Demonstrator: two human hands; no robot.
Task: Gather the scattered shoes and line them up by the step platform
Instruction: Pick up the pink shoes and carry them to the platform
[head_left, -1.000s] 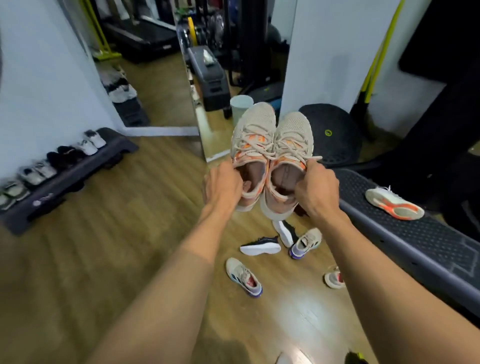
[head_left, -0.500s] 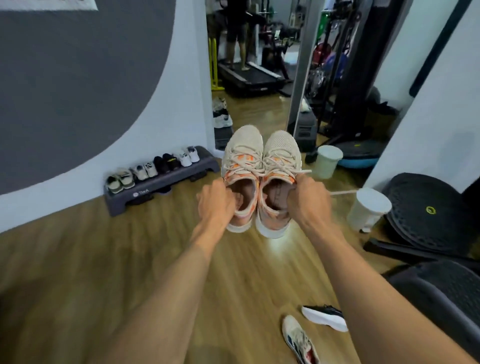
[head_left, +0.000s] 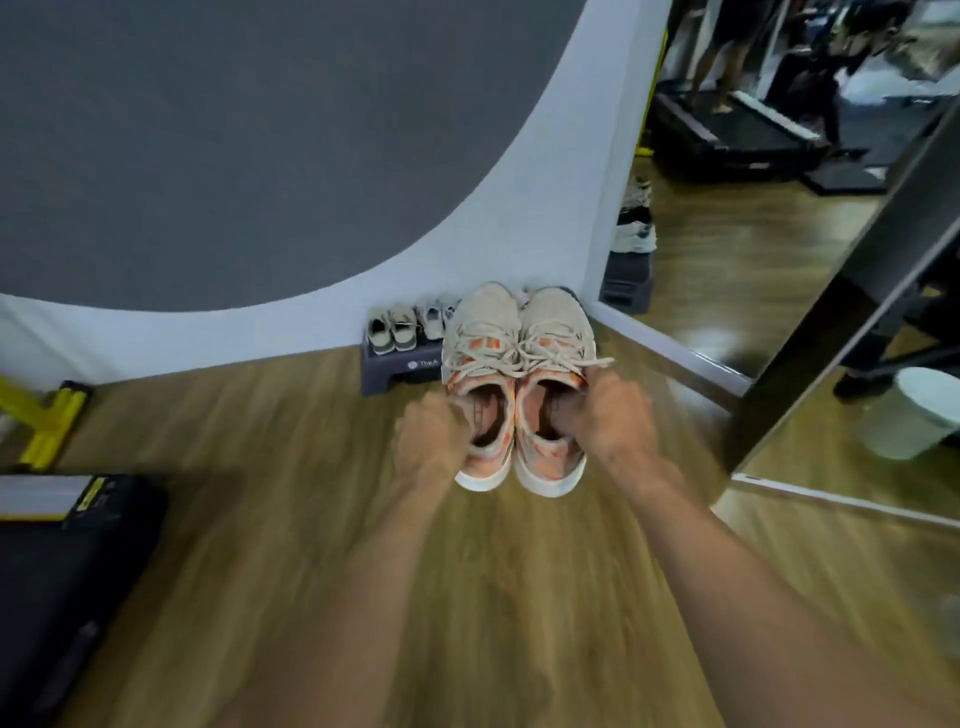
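Observation:
I hold a pair of beige and orange sneakers side by side in the air, toes pointing away from me. My left hand (head_left: 434, 434) grips the collar of the left sneaker (head_left: 483, 364). Fingers of my right hand (head_left: 613, 415) are hooked inside the right sneaker (head_left: 556, 358). Straight ahead, against the wall, stands the grey step platform (head_left: 395, 369). A pair of beige shoes (head_left: 390, 329) and white shoes (head_left: 431, 318) stand in a row on it. The held pair hides the platform's right part.
Wooden floor (head_left: 270, 467) lies between me and the platform. A black case (head_left: 67, 561) and a yellow frame (head_left: 47, 421) sit at the left. A mirror (head_left: 769, 249) at the right reflects a treadmill, and a white bin (head_left: 914, 410) is further right.
The view has swung left, so the step platform now lies straight ahead and closer. The scattered shoes and second platform have left the view. Both hands still hold the sneakers.

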